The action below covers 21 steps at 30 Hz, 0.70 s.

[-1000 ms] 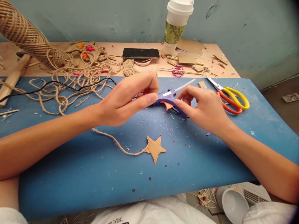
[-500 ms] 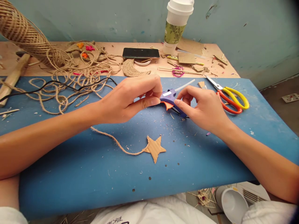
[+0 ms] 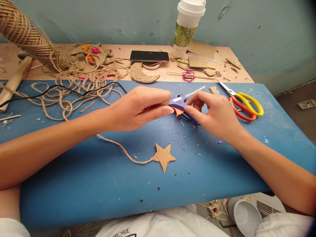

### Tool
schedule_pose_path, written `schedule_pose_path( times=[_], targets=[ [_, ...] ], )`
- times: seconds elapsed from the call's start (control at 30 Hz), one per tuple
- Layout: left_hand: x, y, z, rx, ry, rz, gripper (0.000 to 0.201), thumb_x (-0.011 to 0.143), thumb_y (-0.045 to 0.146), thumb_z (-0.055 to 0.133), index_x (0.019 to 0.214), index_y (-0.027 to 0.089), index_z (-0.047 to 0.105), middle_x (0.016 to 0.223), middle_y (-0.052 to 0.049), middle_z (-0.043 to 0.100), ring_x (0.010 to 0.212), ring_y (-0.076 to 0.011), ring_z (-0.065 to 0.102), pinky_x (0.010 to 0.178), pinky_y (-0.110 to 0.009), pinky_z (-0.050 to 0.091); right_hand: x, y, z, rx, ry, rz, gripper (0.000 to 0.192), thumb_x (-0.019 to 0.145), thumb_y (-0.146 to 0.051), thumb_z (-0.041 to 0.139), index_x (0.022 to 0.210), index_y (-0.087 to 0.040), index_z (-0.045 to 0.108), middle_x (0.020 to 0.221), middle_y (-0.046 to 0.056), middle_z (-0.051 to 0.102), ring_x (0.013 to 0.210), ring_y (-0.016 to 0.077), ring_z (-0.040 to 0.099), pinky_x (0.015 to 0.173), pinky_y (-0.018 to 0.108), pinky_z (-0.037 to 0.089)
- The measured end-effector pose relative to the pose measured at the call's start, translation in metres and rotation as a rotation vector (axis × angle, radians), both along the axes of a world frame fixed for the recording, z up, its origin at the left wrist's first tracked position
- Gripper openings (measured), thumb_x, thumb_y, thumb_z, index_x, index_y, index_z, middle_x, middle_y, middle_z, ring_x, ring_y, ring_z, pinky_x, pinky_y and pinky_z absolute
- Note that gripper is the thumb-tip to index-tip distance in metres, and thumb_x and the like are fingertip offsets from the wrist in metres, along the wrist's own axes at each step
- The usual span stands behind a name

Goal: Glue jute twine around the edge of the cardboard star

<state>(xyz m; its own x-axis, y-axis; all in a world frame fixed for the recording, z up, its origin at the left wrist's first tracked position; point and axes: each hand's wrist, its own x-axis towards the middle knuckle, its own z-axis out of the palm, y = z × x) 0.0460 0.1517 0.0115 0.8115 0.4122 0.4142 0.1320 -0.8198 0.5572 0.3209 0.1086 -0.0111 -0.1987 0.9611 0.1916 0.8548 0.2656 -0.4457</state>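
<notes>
A purple glue gun (image 3: 178, 102) with an orange trigger lies on the blue board (image 3: 98, 177), a clear glue stick poking out of its back. My left hand (image 3: 138, 108) is closed over its front end, thumb by the trigger. My right hand (image 3: 212, 113) touches the gun's handle side with thumb and forefinger pinched on it. Nearer me lies a cardboard star (image 3: 164, 157) with a length of jute twine (image 3: 123, 152) attached to it.
Orange-and-yellow scissors (image 3: 243, 102) lie right of my right hand. Loose twine (image 3: 66, 95), a black cord (image 3: 61, 88) and a twine spool (image 3: 27, 36) fill the left. A phone (image 3: 149, 56), a paper cup (image 3: 187, 28) and cardboard scraps (image 3: 199, 61) sit at the back.
My left hand has lowered and closed further over the front of the glue gun. My right hand has stayed where it was.
</notes>
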Motion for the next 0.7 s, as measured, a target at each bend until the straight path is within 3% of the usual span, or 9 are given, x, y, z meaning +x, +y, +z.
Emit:
schedule_pose_path(
  times=[0.1, 0.23, 0.37, 0.53, 0.7],
  targets=[
    [0.000, -0.001, 0.001, -0.069, 0.026, 0.024, 0.021, 0.109, 0.022, 0.050, 0.088, 0.022, 0.047, 0.082, 0.001, 0.050, 0.072, -0.0140, 0.044, 0.069, -0.030, 0.040, -0.001, 0.000, 0.001, -0.009, 0.009, -0.007, 0.016, 0.097, -0.042, 0.072, 0.094, -0.027, 0.067, 0.075, -0.003, 0.070, 0.077, 0.0196, 0.064, 0.073, 0.037, 0.038],
    [-0.002, 0.001, 0.000, -0.093, -0.081, 0.034, 0.014, 0.105, 0.021, 0.054, 0.091, 0.022, 0.053, 0.083, 0.000, 0.053, 0.075, -0.0150, 0.049, 0.069, -0.032, 0.042, -0.002, 0.000, 0.002, -0.014, 0.004, -0.013, 0.016, 0.097, -0.041, 0.073, 0.093, -0.027, 0.068, 0.075, -0.002, 0.070, 0.077, 0.0200, 0.064, 0.072, 0.038, 0.038],
    [-0.004, 0.007, -0.001, -0.101, -0.255, 0.037, 0.026, 0.098, 0.024, 0.063, 0.077, 0.023, 0.049, 0.070, 0.002, 0.043, 0.065, -0.0138, 0.041, 0.062, -0.034, 0.034, -0.001, -0.001, 0.002, -0.006, -0.006, -0.003, 0.016, 0.098, -0.042, 0.073, 0.094, -0.028, 0.069, 0.075, -0.001, 0.071, 0.076, 0.0211, 0.064, 0.071, 0.038, 0.038],
    [-0.008, 0.009, 0.002, -0.136, -0.321, 0.075, 0.046, 0.096, 0.031, 0.076, 0.067, 0.022, 0.042, 0.064, 0.003, 0.035, 0.060, -0.0109, 0.032, 0.055, -0.035, 0.026, -0.002, -0.001, 0.003, -0.013, -0.002, -0.004, 0.019, 0.099, -0.045, 0.073, 0.093, -0.028, 0.069, 0.076, -0.001, 0.071, 0.076, 0.0206, 0.064, 0.071, 0.039, 0.038],
    [-0.011, 0.006, 0.007, -0.129, -0.351, 0.098, 0.040, 0.098, 0.021, 0.074, 0.069, 0.021, 0.046, 0.066, 0.003, 0.038, 0.065, -0.0094, 0.037, 0.057, -0.035, 0.030, -0.003, -0.001, 0.004, -0.030, -0.015, -0.019, 0.017, 0.097, -0.044, 0.073, 0.095, -0.027, 0.069, 0.076, -0.001, 0.070, 0.074, 0.0199, 0.062, 0.071, 0.037, 0.038]
  ],
)
